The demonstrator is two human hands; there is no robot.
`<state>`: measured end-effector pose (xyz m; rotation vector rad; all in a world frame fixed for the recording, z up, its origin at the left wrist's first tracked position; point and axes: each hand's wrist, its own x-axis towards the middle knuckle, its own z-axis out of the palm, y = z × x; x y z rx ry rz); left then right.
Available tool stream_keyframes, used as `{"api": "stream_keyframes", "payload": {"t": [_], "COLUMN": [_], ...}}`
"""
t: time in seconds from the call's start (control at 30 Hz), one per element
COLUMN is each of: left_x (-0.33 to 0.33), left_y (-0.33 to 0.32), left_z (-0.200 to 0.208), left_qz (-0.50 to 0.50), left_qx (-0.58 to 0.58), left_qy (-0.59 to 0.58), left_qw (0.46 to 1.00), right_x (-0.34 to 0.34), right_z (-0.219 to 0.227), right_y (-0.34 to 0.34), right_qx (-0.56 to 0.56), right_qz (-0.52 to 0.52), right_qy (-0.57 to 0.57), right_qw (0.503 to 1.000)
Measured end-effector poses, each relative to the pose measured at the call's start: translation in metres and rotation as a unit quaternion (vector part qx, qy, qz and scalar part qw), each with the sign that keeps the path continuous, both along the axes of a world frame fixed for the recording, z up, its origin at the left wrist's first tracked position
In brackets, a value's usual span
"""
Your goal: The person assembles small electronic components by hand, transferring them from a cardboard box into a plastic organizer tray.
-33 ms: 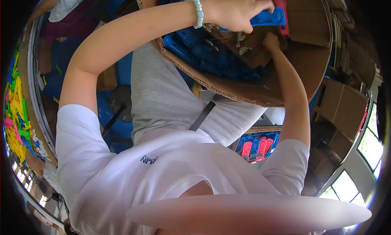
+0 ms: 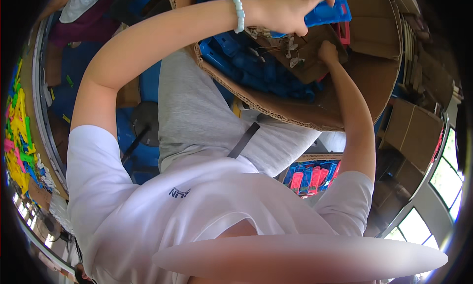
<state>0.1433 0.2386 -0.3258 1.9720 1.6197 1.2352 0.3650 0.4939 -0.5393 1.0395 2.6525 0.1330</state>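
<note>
My left hand [image 2: 286, 12], with a pale beaded bracelet [image 2: 237, 13] at the wrist, reaches over a large cardboard box [image 2: 276, 109]. Thumb and fingers pinch a blue plastic part [image 2: 329, 13], long and hollow. Just behind it shows a red plastic part [image 2: 345, 33], mostly covered. My right hand [image 2: 327, 52] is inside the box, curled closed against a tilted brown cardboard piece [image 2: 310, 72]; what its fingers hold is hidden. Small white pieces with thin wires [image 2: 294, 61] lie on that cardboard. Many blue plastic parts [image 2: 256, 69] fill the box's near left side.
Under my right arm stands another box with red and blue plastic parts [image 2: 308, 179]. Colourful plastic pieces [image 2: 22, 141] lie heaped at the far left. A round dark stool seat [image 2: 146, 121] is left of my legs. Folded cardboard [image 2: 411, 131] stands at the right.
My left hand has shifted slightly up with the blue plastic part, which has tilted and moved a little up and right. My right hand has stayed in about the same place.
</note>
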Motion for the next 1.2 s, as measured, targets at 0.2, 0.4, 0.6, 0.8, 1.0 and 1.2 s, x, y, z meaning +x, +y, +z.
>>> {"api": "stream_keyframes", "payload": {"t": [0.2, 0.4, 0.6, 0.8, 1.0, 1.2], "left_x": [-0.053, -0.017, -0.015, -0.018, -0.011, -0.004], "left_y": [-0.004, 0.021, 0.015, 0.009, 0.008, 0.011], "left_z": [0.015, -0.006, 0.019, 0.023, 0.025, 0.027], "left_qz": [-0.076, 0.078, 0.023, 0.073, 0.086, 0.077], "left_qx": [0.023, 0.043, 0.081, 0.133, 0.127, 0.108], "left_qy": [-0.144, -0.016, -0.111, -0.079, -0.085, -0.106], "left_qw": [0.986, 0.996, 0.99, 0.985, 0.985, 0.986], "right_x": [-0.034, -0.039, -0.063, -0.078, -0.076, -0.072], "right_z": [0.124, 0.224, 0.268, 0.273, 0.256, 0.254], "right_y": [-0.064, -0.107, -0.12, -0.114, -0.113, -0.111], "right_qx": [-0.37, -0.371, -0.329, -0.375, -0.387, -0.371], "right_qz": [-0.128, -0.006, 0.054, 0.125, 0.129, 0.154], "right_qy": [0.276, 0.501, 0.555, 0.581, 0.643, 0.65], "right_qw": [0.878, 0.781, 0.762, 0.712, 0.649, 0.646]}}
